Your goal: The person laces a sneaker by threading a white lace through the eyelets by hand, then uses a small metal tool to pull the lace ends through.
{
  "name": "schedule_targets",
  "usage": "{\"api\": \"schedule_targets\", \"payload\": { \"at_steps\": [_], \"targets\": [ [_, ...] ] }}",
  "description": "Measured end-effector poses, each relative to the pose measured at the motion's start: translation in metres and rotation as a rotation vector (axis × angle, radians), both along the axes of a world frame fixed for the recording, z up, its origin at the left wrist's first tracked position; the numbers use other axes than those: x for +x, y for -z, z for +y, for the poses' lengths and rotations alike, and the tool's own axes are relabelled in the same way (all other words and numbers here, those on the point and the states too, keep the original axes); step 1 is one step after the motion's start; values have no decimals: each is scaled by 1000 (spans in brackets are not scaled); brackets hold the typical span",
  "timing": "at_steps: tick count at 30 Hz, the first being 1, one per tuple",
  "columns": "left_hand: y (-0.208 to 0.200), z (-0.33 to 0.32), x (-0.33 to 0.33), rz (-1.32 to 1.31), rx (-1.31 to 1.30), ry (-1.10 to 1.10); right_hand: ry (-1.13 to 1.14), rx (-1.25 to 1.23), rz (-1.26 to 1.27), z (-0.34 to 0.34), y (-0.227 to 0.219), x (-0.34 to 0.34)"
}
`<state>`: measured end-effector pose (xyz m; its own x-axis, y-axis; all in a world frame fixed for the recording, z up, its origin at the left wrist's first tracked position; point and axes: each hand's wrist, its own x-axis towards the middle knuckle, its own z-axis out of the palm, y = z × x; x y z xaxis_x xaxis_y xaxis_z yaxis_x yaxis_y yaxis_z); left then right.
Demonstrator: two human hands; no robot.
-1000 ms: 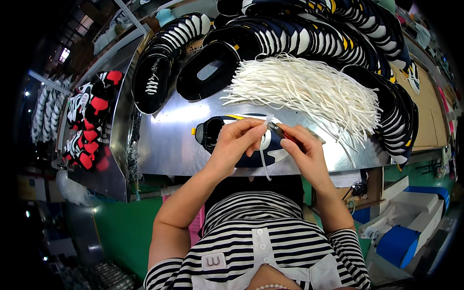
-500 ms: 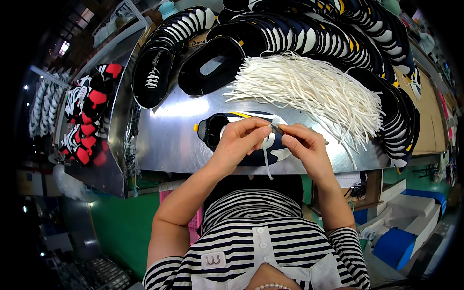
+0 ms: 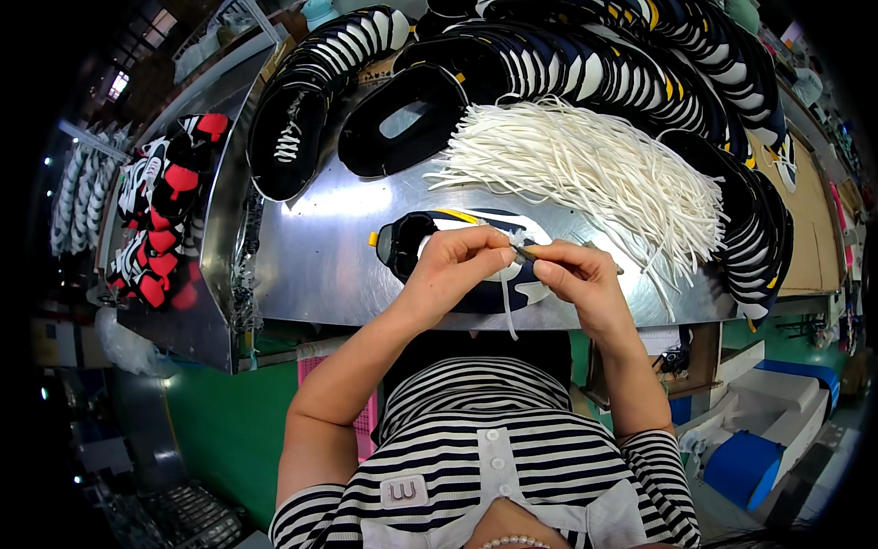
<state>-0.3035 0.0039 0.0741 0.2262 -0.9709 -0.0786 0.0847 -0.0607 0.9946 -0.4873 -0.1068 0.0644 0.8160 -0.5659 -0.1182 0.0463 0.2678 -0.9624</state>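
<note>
A navy, white and yellow shoe upper lies on the metal table in front of me, its black opening to the left. My left hand is over its middle, with thumb and forefinger pinched at a white shoelace whose loose end hangs past the shoe's near side. Facing it, my right hand grips a thin dark tool between thumb and fingers. The tool's tip meets the left fingertips at the lacing; the fingers hide exactly how lace and tool touch.
A heap of white laces lies behind the shoe. Curved rows of nested shoe uppers line the back and right. More black uppers stand at the back left. Red, black and white shoe pieces sit beyond the table's left edge.
The tool and both hands' fingertips have shifted slightly at the lacing. The shoe and the hanging lace end stay nearly where they were.
</note>
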Motion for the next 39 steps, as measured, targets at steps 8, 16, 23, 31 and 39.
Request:
{"api": "schedule_targets", "payload": {
  "at_steps": [8,16,23,31,39],
  "targets": [
    [-2,-1,0,46,-8,25,31,-41,19,2,2,1],
    [7,-3,2,-37,23,26,-7,-95,24,-1,-4,1],
    [3,-1,2,-81,42,72,-72,-4,50,-9,-4,-2],
    [-8,11,5,-62,38,149,116,-236,-24,1,-13,-13],
    [-29,-5,23,-583,-100,-83,-101,-600,488,-11,15,-106]
  ]
}}
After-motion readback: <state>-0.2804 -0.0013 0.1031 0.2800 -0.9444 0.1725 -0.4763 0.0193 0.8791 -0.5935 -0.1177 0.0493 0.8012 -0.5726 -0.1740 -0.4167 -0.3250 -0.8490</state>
